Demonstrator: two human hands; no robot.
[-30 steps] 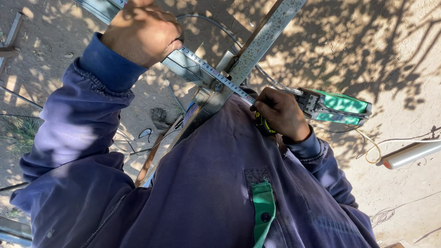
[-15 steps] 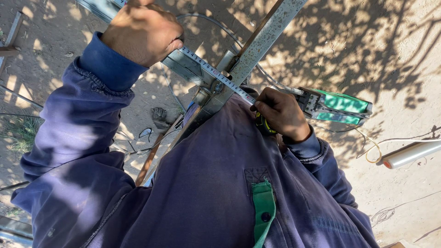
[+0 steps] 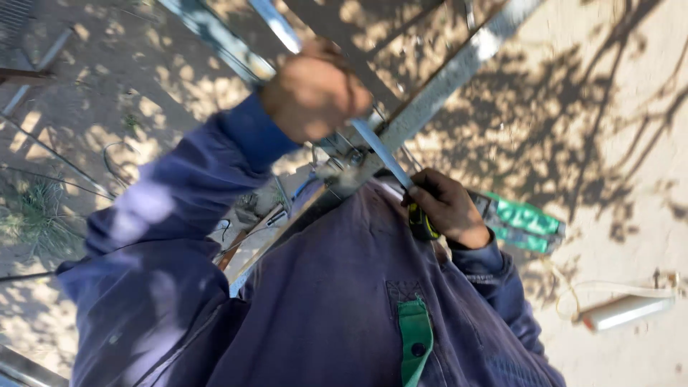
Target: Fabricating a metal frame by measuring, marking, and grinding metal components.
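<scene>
My left hand [image 3: 312, 93] is raised at the top centre and blurred, closed on the far end of a metal tape blade [image 3: 380, 150]. The blade runs down and right to a yellow-and-black tape measure case [image 3: 423, 226], which my right hand [image 3: 448, 208] grips against my chest. Under the blade a long grey metal bar [image 3: 459, 68] slants from the upper right down toward my blue coverall. A second pale bar [image 3: 276, 25] passes behind my left hand.
On the sandy ground to the right lie a green-handled tool [image 3: 523, 222] and a white tube [image 3: 623, 312] with a pale cord. Thin wires [image 3: 50, 150] and metal strips [image 3: 29, 93] lie at the left. Small tools [image 3: 251, 211] sit below the bar.
My left hand has slid along the tape toward my right hand, so the stretched blade is shorter. The view has moved closer and blurred. My right hand keeps its grip on the case.
</scene>
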